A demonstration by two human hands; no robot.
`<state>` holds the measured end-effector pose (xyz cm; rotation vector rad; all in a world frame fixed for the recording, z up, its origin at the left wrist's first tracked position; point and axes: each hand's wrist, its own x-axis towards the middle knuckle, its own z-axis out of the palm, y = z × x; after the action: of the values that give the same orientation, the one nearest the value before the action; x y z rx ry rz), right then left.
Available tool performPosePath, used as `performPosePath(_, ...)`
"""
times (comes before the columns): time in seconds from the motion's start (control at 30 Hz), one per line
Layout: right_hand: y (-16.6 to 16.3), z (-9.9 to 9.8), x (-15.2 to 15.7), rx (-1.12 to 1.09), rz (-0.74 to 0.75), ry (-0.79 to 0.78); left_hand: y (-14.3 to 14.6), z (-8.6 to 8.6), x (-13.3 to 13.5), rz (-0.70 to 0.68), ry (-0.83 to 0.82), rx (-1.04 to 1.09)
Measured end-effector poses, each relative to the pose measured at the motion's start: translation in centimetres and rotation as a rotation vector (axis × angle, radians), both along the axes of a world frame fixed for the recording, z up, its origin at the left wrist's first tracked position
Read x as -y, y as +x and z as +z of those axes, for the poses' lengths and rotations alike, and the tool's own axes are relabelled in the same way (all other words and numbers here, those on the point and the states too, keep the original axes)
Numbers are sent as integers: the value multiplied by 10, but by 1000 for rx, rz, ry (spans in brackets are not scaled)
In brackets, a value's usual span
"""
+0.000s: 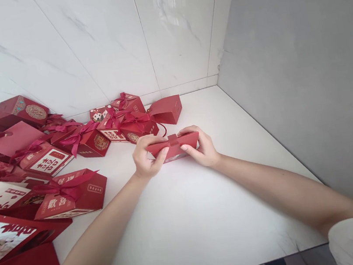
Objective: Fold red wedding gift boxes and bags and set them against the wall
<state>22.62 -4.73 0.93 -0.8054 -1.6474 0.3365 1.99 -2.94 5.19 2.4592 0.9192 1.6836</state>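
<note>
A small red gift box (176,151) is between my two hands, over the middle of the white table. My left hand (147,157) grips its left end, with the thumb on the near face and the fingers around the far side. At the right end my right hand (203,148) grips in the same way, its thumb pressed on the near face. A darker red tab (173,140) stands at the middle of the box's top edge. The box's underside and far face are hidden from me.
Many red gift boxes with ribbons, among them a ribboned box (73,193), crowd the table's left side. A plain red box (167,110) stands behind my hands near the marble-patterned wall (109,40). A grey panel (300,52) borders the white table (209,216) on the right.
</note>
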Motion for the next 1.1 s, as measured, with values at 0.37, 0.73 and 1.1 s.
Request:
performPosePath(0.37, 1, -4, 4, 63, 186, -222, -3, 81, 30, -14, -336, -368)
performPosePath(0.73, 2, 0, 3, 167, 650, -598, -1, 78, 41, 69, -586, -378)
performPosePath(1.1, -3, -20, 36, -143, 158, -223, 7, 106, 81, 6, -479, -17)
